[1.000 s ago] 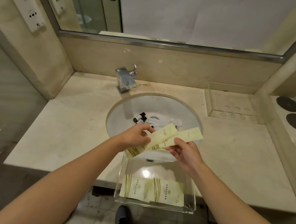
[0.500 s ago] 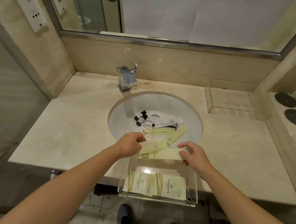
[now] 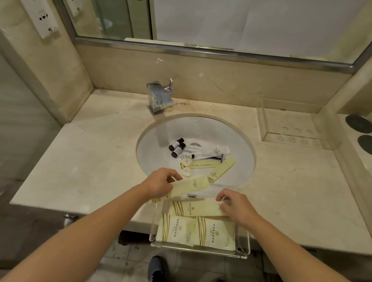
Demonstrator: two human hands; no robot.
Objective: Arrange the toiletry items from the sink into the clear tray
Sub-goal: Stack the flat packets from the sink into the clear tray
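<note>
Packets going into the tray

Right hand (image 3: 238, 206) pinches the end of a long pale packet (image 3: 198, 208) and lays it flat inside the clear tray (image 3: 243, 253), just behind two square packets (image 3: 196, 231) that already lie side by side at the tray's near end. Left hand (image 3: 159, 184) pinches a second long packet (image 3: 193, 185), held tilted over the tray's far left corner, not yet set down. The step in hand, I judge, is placing this pair of long packets; next the right grip should let go once its packet lies flat, and the left should bring its packet down beside it.

The tray sits on the counter (image 3: 300, 199) edge, overhanging toward the person, just in front of the sink (image 3: 158, 135).

Left in the sink (as far as I can count): two small dark bottles (image 3: 177, 147), one long packet (image 3: 221, 171), two oval soaps (image 3: 185, 167), a slim flat sachet (image 3: 203, 165), a white tube (image 3: 216, 149), a razor (image 3: 213, 158), and a small white bottle partly hidden among them. So the task looks well short of done. The next reach calls for picking small, loose items from a curved basin.
</note>
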